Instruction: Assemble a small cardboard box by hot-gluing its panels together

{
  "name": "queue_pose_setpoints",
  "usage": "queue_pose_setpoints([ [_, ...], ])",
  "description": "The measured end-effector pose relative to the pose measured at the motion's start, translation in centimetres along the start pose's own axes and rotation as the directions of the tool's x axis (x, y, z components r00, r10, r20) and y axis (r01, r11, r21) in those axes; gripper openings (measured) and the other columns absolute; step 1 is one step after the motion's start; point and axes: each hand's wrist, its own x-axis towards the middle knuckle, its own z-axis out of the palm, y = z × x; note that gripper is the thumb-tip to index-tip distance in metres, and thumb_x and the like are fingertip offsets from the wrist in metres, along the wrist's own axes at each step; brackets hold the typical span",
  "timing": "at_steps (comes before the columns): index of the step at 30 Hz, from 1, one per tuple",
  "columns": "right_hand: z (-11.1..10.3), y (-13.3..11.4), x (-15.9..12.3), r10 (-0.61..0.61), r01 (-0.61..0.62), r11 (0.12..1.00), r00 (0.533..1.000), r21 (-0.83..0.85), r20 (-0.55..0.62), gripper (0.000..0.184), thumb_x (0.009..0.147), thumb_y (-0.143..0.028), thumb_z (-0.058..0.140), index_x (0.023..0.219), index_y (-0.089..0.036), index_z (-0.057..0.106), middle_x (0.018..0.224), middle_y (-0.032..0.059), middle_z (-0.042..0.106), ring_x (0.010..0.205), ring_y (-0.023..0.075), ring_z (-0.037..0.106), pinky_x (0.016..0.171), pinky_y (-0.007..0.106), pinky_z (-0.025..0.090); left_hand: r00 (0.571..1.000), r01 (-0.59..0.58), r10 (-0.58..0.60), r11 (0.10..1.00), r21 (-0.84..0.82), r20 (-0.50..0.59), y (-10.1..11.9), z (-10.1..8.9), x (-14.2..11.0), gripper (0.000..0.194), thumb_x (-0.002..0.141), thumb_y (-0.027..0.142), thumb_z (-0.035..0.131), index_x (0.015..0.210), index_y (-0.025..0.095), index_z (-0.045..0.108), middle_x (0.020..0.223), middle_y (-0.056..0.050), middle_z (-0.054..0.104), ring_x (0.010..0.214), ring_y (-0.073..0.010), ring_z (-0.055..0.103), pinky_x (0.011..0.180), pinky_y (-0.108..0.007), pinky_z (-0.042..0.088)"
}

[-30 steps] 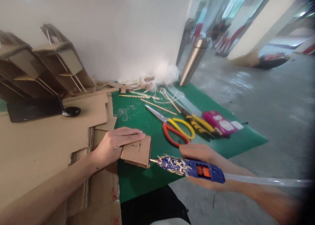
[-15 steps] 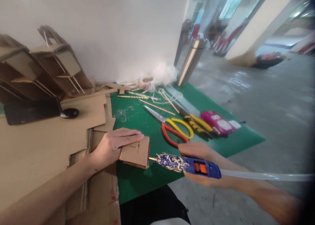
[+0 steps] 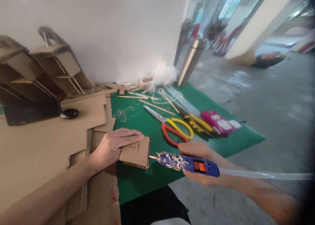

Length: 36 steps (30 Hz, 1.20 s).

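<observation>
My left hand (image 3: 118, 144) grips a small cardboard box (image 3: 136, 153), its fingers lying across the top and pen marks showing beside them. In my right hand (image 3: 199, 151) is a blue hot glue gun (image 3: 182, 162), crusted with dried scraps and with an orange part in its body. The metal nozzle tip meets the box's right edge. A clear glue stick (image 3: 258, 174) runs out of the gun's rear to the right. My right fingers under the gun are partly hidden by it.
Scissors (image 3: 178, 131) with red and yellow handles lie just beyond my right hand, beside pliers (image 3: 199, 125) and a magenta packet (image 3: 218, 121). A steel flask (image 3: 192, 62) stands behind. Thin sticks (image 3: 157, 107), a black mouse (image 3: 69, 113) and cardboard structures (image 3: 61, 64) lie further left.
The glue gun's rear has tilted up very slightly, and its nozzle has shifted a little upward along the box edge. My left hand and the box are almost still.
</observation>
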Motion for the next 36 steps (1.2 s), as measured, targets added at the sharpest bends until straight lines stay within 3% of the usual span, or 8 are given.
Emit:
queue_pose_setpoints([
  [12, 0.2, 0.1, 0.1, 0.011, -0.009, 0.999, 0.999, 0.05, -0.035, 0.025, 0.077, -0.019, 0.052, 0.066, -0.023, 0.03, 0.062, -0.0051, 0.037, 0.052, 0.0101, 0.033, 0.05, 0.028, 0.02, 1.0, -0.006, 0.006, 1.0, 0.003, -0.001, 0.0, 0.0, 0.1, 0.037, 0.096, 0.01, 0.058, 0.129, 0.025, 0.069, 0.12, -0.012, 0.076, 0.105, -0.0225, 0.075, 0.089, -0.034, 0.063],
  [26, 0.2, 0.5, -0.2, -0.012, 0.006, 0.999, 0.991, -0.04, -0.134, 0.022, 0.075, -0.014, 0.06, 0.065, -0.023, 0.044, 0.062, -0.0009, 0.047, 0.052, 0.0141, 0.043, 0.048, 0.029, 0.031, 1.0, -0.015, 0.014, 1.0, 0.025, 0.016, 0.0, 0.0, 0.0, 0.035, 0.095, 0.009, 0.057, 0.125, 0.02, 0.07, 0.118, -0.014, 0.076, 0.105, -0.0222, 0.074, 0.089, -0.033, 0.063],
  [36, 0.3, 0.0, -0.9, 0.09, -0.121, 0.987, 0.961, -0.104, -0.263, 0.011, 0.074, -0.015, 0.065, 0.07, -0.025, 0.065, 0.063, 0.0007, 0.06, 0.061, 0.0198, 0.062, 0.057, 0.03, 0.051, 1.0, -0.007, 0.007, 1.0, 0.025, 0.011, -0.1, 0.1, -0.2, 0.035, 0.095, 0.008, 0.057, 0.125, 0.019, 0.071, 0.12, -0.015, 0.075, 0.107, -0.0223, 0.074, 0.09, -0.033, 0.062],
])
